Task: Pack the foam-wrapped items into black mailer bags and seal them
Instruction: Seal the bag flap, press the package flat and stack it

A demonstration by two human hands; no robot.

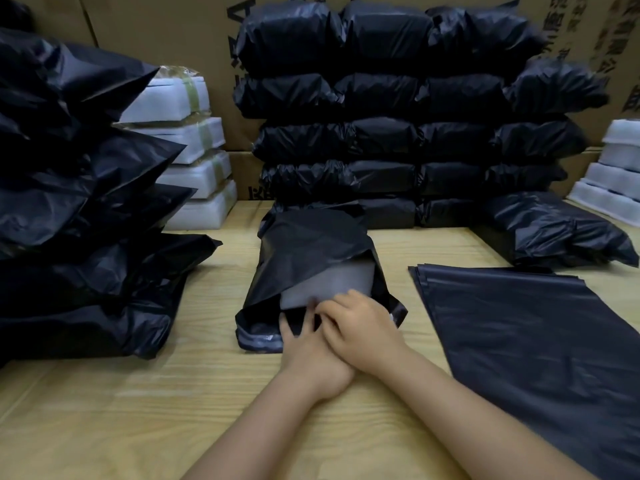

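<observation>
A filled black mailer bag [311, 251] lies lengthwise on the wooden table [138, 410] in front of me, its top flap folded diagonally over a grey panel. Both hands rest on its near end. My left hand [311, 362] lies underneath with fingers spread flat on the bag. My right hand [363, 327] crosses over it, fingers pressing the fold down. Foam-wrapped items [194, 168] are stacked white at the back left, and more foam-wrapped items [620, 168] at the far right edge.
A flat stack of empty mailer bags [536, 341] lies to the right. Packed black parcels [398, 116] stand in rows behind the bag, another pile of black parcels [69, 202] fills the left, one parcel [554, 230] lies at right. Cardboard boxes [173, 29] form the back wall.
</observation>
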